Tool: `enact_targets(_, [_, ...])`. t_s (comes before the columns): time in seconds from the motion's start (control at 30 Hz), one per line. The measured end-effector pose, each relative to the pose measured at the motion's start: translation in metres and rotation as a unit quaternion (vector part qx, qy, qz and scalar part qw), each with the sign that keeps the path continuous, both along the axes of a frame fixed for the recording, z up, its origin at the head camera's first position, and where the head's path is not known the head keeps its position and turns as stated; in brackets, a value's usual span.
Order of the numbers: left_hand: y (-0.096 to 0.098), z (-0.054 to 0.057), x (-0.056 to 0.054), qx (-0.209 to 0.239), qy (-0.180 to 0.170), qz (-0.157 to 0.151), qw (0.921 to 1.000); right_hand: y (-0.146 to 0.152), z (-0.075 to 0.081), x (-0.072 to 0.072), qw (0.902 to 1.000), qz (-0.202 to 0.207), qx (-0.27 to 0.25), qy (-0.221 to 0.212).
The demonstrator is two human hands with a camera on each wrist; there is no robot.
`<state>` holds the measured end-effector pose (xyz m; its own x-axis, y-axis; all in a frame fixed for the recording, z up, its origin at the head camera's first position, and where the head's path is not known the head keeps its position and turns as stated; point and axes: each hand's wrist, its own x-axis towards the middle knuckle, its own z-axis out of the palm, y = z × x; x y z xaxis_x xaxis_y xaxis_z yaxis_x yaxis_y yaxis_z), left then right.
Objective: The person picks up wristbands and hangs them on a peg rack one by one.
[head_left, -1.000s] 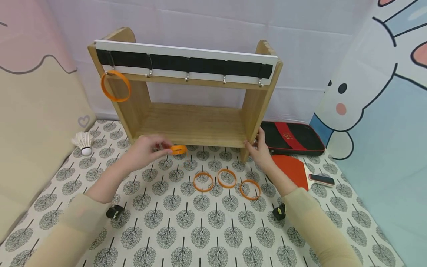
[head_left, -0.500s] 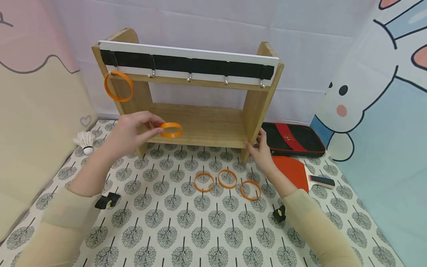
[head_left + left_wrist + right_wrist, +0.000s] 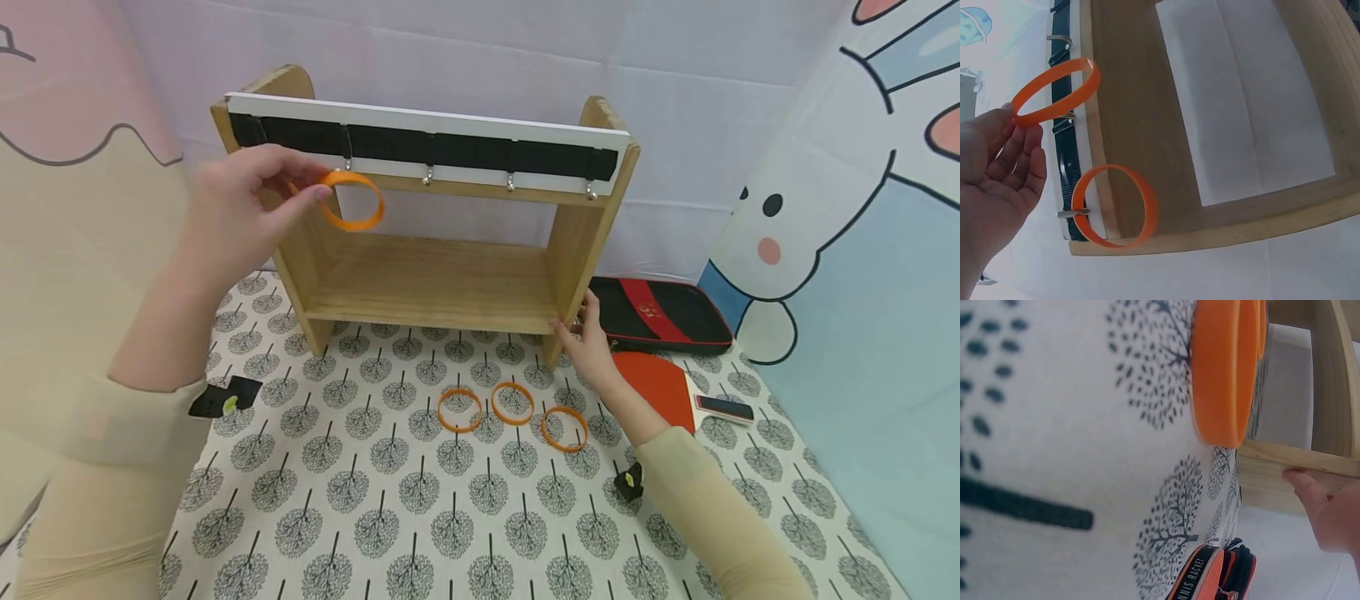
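My left hand (image 3: 251, 196) pinches an orange wristband (image 3: 358, 226) between thumb and fingers, up by the hook strip. In the left wrist view this band (image 3: 1054, 112) overlaps the second hook from the left end. Another orange wristband (image 3: 1152, 212) hangs from the end hook; my hand mostly hides it in the head view. The wooden shelf (image 3: 435, 287) carries a white board with a black strip (image 3: 390, 143) and several metal hooks along its top front. My right hand (image 3: 590, 343) grips the shelf's right side panel low down, with the thumb (image 3: 1300, 478) on its front edge.
Three orange wristbands, the left one (image 3: 459, 430), the middle one (image 3: 513, 422) and the right one (image 3: 564, 448), lie on the tree-print cloth before the shelf. A red table tennis bat (image 3: 652, 383) and a black-and-red case (image 3: 686, 312) lie at right.
My left hand has lifted the wristband from below the lower board up to hook height, moving leftward. The right hand keeps its place on the side panel.
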<state>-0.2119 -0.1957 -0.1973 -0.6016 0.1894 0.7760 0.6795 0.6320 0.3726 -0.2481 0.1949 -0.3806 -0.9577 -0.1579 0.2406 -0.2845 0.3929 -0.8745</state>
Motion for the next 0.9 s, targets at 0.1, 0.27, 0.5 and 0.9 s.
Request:
enact_targets(0.1, [-0.001, 0.005, -0.003, 0.011, -0.014, 0.029, 0.9994, -0.001, 0.002, 0.002, 1.0, -0.003, 0.001, -0.003])
enact_targets(0.27, [0.0, 0.006, -0.009, 0.025, -0.048, 0.068, 0.9963, 0.0, 0.001, 0.001, 1.0, 0.0, -0.002, 0.0])
enact_targets(0.5, [0.0, 0.0, -0.015, -0.028, -0.075, 0.1, 0.9917, 0.001, -0.001, 0.0, 1.0, 0.002, 0.001, 0.003])
enact_targets(0.9, [-0.006, -0.003, -0.001, -0.026, 0.006, 0.084, 0.9961, -0.004, 0.002, 0.0, 1.0, 0.009, 0.001, -0.002])
